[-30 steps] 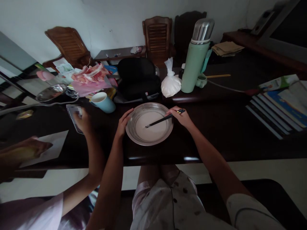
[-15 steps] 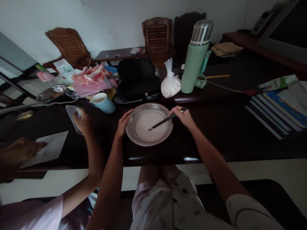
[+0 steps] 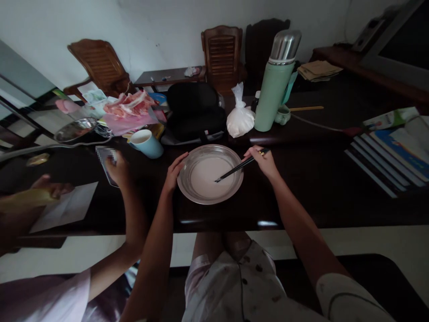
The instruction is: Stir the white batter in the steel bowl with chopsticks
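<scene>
A shallow metal bowl (image 3: 187, 193) holding a whitish liquid (image 3: 206, 178) stands on the dark table in front of me. My left hand (image 3: 173, 173) grips the bowl's left rim, fingers against the outer side. In my right hand (image 3: 264, 162) is a pair of black chopsticks (image 3: 239, 167), held close together and slanting down leftward, their tips in the liquid. Behind the bowl sits a tied clear bag of white powder (image 3: 240, 121), beside a tall green thermos (image 3: 275, 94).
A blue mug (image 3: 149, 145), a black bag (image 3: 196, 112) and raw-looking meat on pink plastic (image 3: 130, 105) lie behind my left hand. Stacked books (image 3: 385, 165) lie right. At left, another person's hand (image 3: 118, 169) holds a phone; more hands hover near a paper (image 3: 78, 201).
The chopsticks and my right hand have shifted slightly right across the bowl. My left hand stays on the rim. At far left, another person's hand has moved over the paper.
</scene>
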Demonstrator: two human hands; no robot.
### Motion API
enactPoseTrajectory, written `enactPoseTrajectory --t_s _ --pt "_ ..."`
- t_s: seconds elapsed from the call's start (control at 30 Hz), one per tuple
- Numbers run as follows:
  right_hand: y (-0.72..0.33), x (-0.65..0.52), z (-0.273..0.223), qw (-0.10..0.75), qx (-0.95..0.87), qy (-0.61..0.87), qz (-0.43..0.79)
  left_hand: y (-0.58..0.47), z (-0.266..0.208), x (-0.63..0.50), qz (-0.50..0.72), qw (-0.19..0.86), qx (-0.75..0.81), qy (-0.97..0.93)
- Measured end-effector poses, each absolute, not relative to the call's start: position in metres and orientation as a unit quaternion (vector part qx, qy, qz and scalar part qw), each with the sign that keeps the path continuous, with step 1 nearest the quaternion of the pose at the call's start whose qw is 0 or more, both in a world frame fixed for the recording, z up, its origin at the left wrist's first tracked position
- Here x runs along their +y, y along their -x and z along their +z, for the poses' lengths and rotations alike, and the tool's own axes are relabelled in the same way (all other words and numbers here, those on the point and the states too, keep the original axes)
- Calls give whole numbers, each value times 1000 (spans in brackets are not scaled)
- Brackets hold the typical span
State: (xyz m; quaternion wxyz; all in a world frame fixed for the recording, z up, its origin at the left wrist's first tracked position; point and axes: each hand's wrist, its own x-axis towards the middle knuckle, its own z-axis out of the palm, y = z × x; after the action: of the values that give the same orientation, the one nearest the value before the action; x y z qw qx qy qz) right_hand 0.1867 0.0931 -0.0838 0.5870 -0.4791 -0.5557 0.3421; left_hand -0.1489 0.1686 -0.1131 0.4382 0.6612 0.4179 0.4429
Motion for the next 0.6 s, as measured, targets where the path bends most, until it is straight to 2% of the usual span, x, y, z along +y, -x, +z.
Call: enactPoseTrajectory --t_s 0.13,0.3,0.47,0.6 --pt "-173 93 -89 553 -609 465 326 148 -113 168 447 444 422 -652" --pt "-180 96 -86 599 -580 475 281 148 -113 167 450 450 412 -652" --pt "-193 96 -83 637 -526 474 305 149 -114 168 444 448 413 -658" --pt "-181 94 -86 593 -564 450 356 149 -114 168 447 445 411 -658"
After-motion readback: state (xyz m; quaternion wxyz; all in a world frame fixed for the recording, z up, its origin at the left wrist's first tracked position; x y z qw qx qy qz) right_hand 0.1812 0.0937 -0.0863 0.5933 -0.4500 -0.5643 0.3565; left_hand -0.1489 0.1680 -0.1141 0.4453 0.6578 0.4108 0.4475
